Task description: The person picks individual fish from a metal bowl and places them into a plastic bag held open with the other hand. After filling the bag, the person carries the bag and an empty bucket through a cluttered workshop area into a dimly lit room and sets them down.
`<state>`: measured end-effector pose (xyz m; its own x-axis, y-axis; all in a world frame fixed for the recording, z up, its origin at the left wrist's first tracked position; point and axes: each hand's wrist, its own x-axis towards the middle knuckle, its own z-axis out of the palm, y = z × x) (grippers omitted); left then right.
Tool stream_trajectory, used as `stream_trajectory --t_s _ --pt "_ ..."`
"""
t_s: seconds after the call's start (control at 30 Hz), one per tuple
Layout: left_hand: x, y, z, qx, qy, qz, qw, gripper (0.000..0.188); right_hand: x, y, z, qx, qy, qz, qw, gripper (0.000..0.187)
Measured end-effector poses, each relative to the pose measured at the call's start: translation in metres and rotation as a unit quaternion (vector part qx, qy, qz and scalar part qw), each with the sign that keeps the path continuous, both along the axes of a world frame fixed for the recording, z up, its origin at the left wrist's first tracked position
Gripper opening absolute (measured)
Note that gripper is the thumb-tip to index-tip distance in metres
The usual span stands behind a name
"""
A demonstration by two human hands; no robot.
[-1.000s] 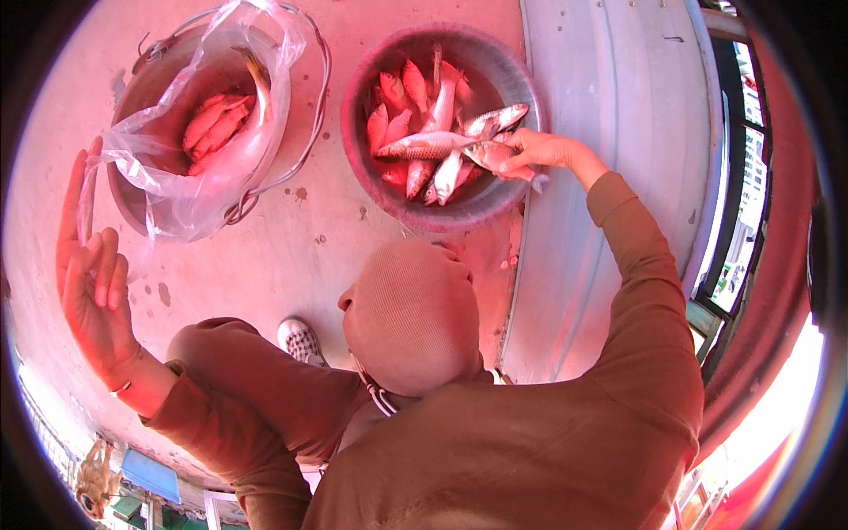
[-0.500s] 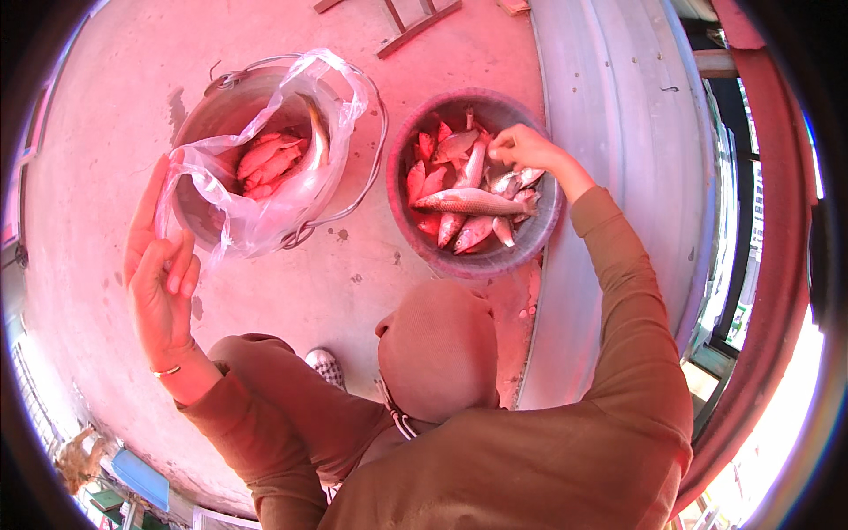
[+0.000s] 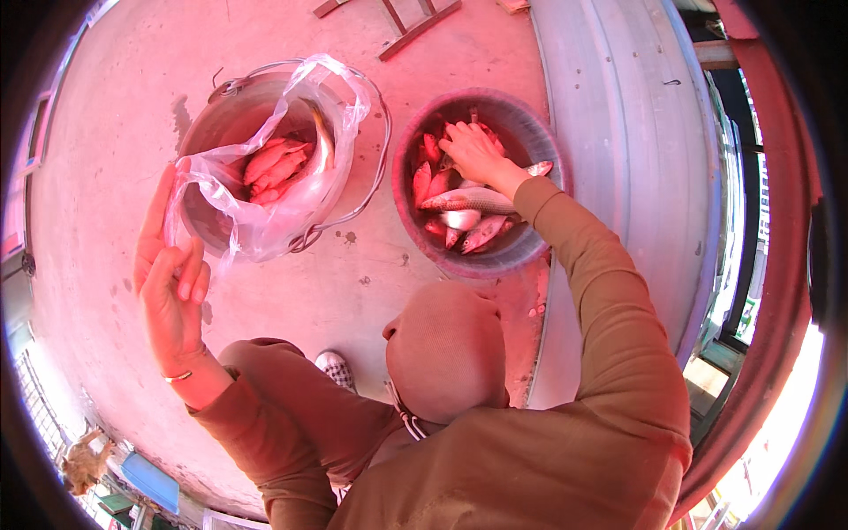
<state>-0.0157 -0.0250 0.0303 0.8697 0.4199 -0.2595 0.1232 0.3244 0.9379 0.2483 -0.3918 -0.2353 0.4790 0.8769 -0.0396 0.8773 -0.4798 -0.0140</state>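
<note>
A metal bucket (image 3: 208, 119) with a wire handle stands at the left, a clear plastic bag (image 3: 234, 208) draped in it. Inside lie several fish (image 3: 278, 168), one stretched along the far right side. My left hand (image 3: 175, 291) holds the bag's left rim, index finger stretched up along it and the other fingers curled. To the right, a round basin (image 3: 539, 247) holds several fish, a large scaly one (image 3: 477, 200) across the middle. Over its far part, my right hand (image 3: 477, 152) bends its closed fingers down onto a fish; the fingertips are hidden.
Along the right runs a pale ridged metal sheet (image 3: 623, 168), beside the basin. A wooden frame (image 3: 420, 31) lies at the far edge. My shoe (image 3: 336, 369) is on the concrete floor (image 3: 274, 296). At lower left are a brown furry animal (image 3: 86, 464) and a blue panel (image 3: 150, 483).
My right hand has moved left across the basin, from its right side to the fish at its far middle. My left hand stays at the bag's rim. The view has shifted slightly.
</note>
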Motion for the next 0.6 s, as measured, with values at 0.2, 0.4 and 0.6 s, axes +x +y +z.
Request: stream_trajectory --t_s 0.2,0.4,0.6 --pt "0.008 -0.008 0.004 0.025 -0.002 0.007 1.0 0.069 -0.002 -0.009 -0.02 -0.008 0.066 0.018 0.998 0.037" --pt "0.005 -0.004 -0.001 -0.005 -0.01 0.016 1.0 0.07 0.016 -0.02 -0.008 0.062 0.33 -0.126 0.934 0.027" --pt "-0.007 0.011 -0.01 -0.083 -0.018 -0.012 0.996 0.071 0.035 -0.012 0.068 0.206 0.533 -0.207 0.794 0.021"
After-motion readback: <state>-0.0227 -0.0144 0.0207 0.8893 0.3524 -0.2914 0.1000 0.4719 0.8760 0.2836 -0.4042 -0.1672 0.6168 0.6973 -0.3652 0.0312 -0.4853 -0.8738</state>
